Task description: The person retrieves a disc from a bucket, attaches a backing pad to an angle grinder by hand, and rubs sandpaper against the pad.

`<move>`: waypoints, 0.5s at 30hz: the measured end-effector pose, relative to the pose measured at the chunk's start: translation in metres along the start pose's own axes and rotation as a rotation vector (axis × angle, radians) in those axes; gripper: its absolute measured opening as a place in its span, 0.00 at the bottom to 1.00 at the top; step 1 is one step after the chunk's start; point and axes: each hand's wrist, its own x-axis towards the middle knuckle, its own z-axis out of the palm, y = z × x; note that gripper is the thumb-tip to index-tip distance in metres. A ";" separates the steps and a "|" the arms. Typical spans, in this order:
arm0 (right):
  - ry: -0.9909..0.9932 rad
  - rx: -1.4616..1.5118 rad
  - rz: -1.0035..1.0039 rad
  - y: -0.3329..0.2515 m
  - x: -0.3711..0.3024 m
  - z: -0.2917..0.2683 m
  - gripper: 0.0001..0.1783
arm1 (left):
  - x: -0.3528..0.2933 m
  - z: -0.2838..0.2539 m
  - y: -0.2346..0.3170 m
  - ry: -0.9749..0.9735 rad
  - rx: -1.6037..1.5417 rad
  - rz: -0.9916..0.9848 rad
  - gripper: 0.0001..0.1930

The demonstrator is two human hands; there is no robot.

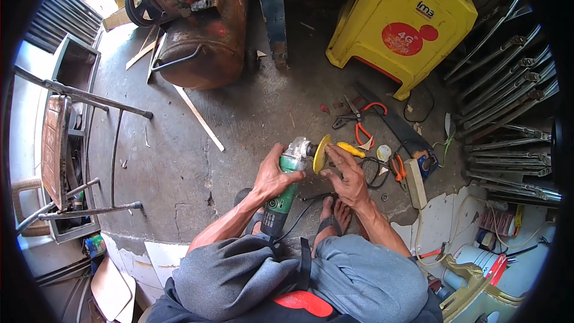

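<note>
In my left hand [276, 173] is a green angle grinder [287, 196], its silver gear head pointing away from me and its dark rear end near my lap. On the spindle sits a yellow disc [321, 154], seen nearly edge-on. The fingers and thumb of my right hand [348, 180] grip the disc's right side; the fingertips partly cover its face. Beyond that hand lies a yellow-handled tool [350, 149]. Red-handled pliers [361, 125] rest farther off, and orange-handled pliers [399, 170] lie to the right.
A handsaw [397, 125] and a wooden block [415, 184] lie at the right. Beyond them stands a yellow plastic stool [400, 24]. A rusty compressor tank [206, 42] is at the back left, a metal-framed chair [57, 149] at the left. Folded metal frames [508, 96] line the right.
</note>
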 end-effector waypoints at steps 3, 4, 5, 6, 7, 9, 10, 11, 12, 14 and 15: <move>0.053 0.205 0.261 -0.007 -0.001 0.000 0.33 | 0.004 0.001 -0.003 0.011 0.083 0.097 0.37; 0.054 0.202 0.262 -0.005 -0.001 0.000 0.33 | 0.004 0.002 -0.001 0.009 0.082 0.098 0.37; 0.046 0.159 0.296 -0.003 -0.001 -0.001 0.31 | 0.003 0.002 0.001 0.007 0.111 0.143 0.37; 0.037 0.116 0.330 -0.001 0.000 -0.003 0.30 | 0.003 0.003 0.002 0.006 0.140 0.188 0.36; 0.034 0.117 0.326 -0.003 0.003 -0.004 0.30 | 0.002 0.002 0.002 0.011 0.140 0.187 0.36; -0.029 0.185 0.391 -0.011 0.011 -0.009 0.27 | 0.001 -0.003 0.003 0.011 0.163 0.154 0.37; -0.034 0.185 0.378 -0.009 0.011 -0.009 0.27 | 0.001 -0.005 0.003 0.024 0.162 0.156 0.37; -0.011 0.290 0.318 -0.003 0.008 -0.004 0.25 | -0.001 -0.011 0.001 0.022 0.148 0.138 0.38; 0.007 0.401 0.255 0.000 0.006 0.000 0.23 | -0.003 -0.017 -0.002 0.026 0.135 0.117 0.39; 0.042 0.329 0.304 -0.010 0.007 0.004 0.19 | -0.007 -0.016 -0.011 0.040 0.186 0.135 0.43; 0.074 0.289 0.342 -0.006 0.001 -0.001 0.18 | -0.006 -0.008 -0.005 0.021 0.177 0.171 0.43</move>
